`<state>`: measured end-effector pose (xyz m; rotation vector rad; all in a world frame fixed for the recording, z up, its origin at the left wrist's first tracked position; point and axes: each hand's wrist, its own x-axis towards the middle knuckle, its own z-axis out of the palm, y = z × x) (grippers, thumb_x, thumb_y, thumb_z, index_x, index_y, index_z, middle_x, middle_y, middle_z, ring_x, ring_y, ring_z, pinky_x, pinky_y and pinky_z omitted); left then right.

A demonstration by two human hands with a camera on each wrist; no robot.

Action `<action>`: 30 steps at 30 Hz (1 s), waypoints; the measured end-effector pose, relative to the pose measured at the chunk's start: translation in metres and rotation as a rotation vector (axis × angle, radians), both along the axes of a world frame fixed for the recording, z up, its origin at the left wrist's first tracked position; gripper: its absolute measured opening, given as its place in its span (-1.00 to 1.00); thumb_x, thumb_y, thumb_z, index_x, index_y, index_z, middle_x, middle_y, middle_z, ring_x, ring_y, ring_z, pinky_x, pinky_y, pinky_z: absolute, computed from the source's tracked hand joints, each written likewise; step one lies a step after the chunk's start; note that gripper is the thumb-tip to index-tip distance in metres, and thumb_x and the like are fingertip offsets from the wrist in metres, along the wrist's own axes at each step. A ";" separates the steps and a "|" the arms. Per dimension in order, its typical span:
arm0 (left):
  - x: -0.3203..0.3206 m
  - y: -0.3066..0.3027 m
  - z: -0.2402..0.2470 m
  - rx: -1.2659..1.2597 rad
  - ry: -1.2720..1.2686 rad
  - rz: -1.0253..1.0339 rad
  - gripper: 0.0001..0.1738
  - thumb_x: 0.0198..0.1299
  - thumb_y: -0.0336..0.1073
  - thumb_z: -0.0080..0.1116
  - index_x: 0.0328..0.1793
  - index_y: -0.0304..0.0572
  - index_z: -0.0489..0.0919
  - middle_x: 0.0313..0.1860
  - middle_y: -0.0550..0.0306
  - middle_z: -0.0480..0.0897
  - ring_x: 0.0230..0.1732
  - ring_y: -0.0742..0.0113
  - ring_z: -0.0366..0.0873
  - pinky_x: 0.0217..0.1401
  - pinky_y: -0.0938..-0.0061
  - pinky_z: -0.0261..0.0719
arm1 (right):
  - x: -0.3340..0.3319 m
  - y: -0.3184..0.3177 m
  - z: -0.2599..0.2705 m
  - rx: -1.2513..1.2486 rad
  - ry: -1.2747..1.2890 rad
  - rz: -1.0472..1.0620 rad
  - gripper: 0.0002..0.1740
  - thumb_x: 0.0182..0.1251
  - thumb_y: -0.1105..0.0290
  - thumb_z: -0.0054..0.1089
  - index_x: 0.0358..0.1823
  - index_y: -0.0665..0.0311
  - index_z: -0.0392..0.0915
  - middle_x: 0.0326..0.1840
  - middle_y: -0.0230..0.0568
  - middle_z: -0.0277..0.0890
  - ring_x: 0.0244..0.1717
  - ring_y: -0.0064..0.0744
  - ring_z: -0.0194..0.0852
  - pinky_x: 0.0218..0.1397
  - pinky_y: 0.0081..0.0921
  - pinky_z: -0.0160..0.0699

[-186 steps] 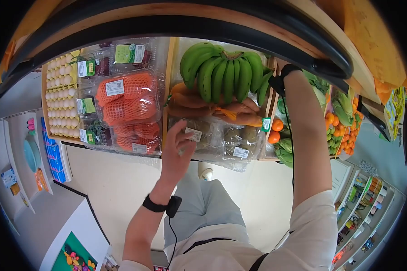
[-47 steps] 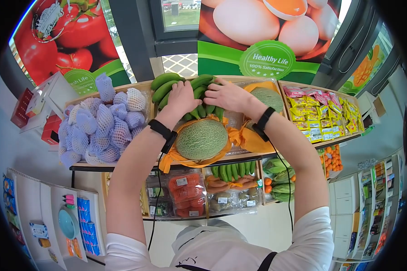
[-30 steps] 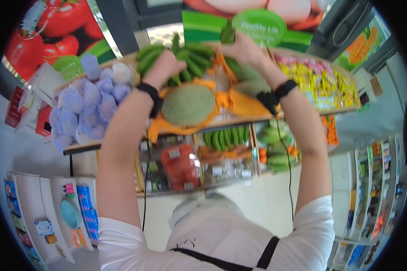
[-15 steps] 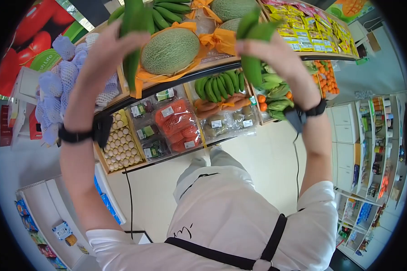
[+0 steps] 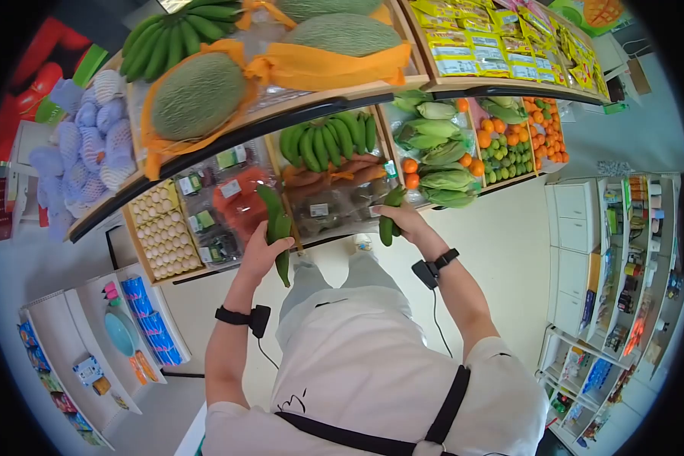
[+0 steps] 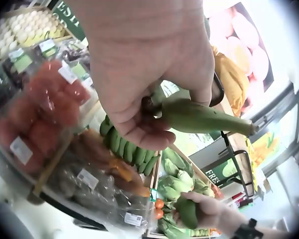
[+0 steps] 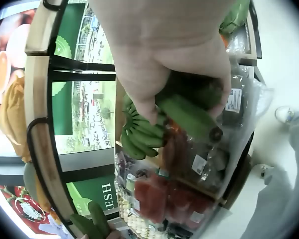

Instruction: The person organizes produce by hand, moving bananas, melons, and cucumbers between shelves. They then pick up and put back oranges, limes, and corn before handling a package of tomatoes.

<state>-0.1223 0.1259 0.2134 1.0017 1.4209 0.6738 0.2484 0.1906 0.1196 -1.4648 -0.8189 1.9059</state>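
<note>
In the head view my left hand grips green bananas that stand nearly upright, in front of the lower shelf. My fingers curl around their middle; in the left wrist view one green banana points out past the thumb. To the right, my right hand holds a small piece of green bananas, where the right wrist view shows two bananas side by side. Behind both hands, on the lower shelf, lies a bunch of green bananas. Another green bunch rests on the upper shelf.
Melons in orange wrapping sit on the upper shelf, whose dark front edge overhangs the lower one. Below are eggs, red netted packs, bagged produce, corn and oranges. Netted fruit lies at left.
Both hands were empty at first, then reached into the upper banana bunch and came away with bananas. They have since come down and closer to my body, while the head view tilted downward.
</note>
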 end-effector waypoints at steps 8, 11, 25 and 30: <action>0.095 -0.026 -0.019 -0.227 -0.294 0.314 -0.59 0.27 -0.30 0.23 0.18 -0.29 0.43 -0.30 0.12 0.55 -0.34 0.29 0.60 -0.21 0.39 0.61 | 0.025 0.123 -0.136 0.287 -0.295 0.069 -0.35 0.12 0.20 0.64 0.19 0.36 0.63 0.04 -0.18 0.73 0.02 -0.30 0.67 0.15 -0.37 0.64; 0.108 -0.035 -0.014 -0.247 -0.286 0.388 -0.60 0.28 -0.32 0.19 0.16 -0.34 0.41 -0.32 0.10 0.53 -0.34 0.29 0.60 -0.21 0.37 0.62 | 0.010 0.193 -0.135 0.316 -0.512 0.140 -0.26 0.09 0.11 0.66 0.21 0.43 0.61 0.07 -0.04 0.73 0.10 -0.14 0.69 0.19 -0.30 0.64; 0.111 -0.060 -0.036 -0.329 -0.215 0.459 -0.63 0.29 -0.34 0.18 0.15 -0.35 0.41 -0.26 0.07 0.54 -0.31 0.28 0.61 -0.18 0.35 0.63 | 0.009 0.223 -0.192 0.337 -0.891 -0.008 -0.37 0.25 0.07 0.37 0.20 0.42 0.60 -0.02 0.28 0.71 0.13 0.29 0.65 0.22 -0.02 0.61; 0.114 -0.065 -0.048 -0.344 -0.220 0.444 -0.63 0.29 -0.35 0.25 0.13 -0.31 0.42 -0.27 0.08 0.59 -0.32 0.31 0.63 -0.19 0.38 0.64 | 0.010 0.223 -0.220 0.563 -1.067 0.053 -0.41 0.23 0.11 0.37 0.17 0.37 0.61 -0.01 0.25 0.70 0.12 0.30 0.63 0.21 -0.01 0.61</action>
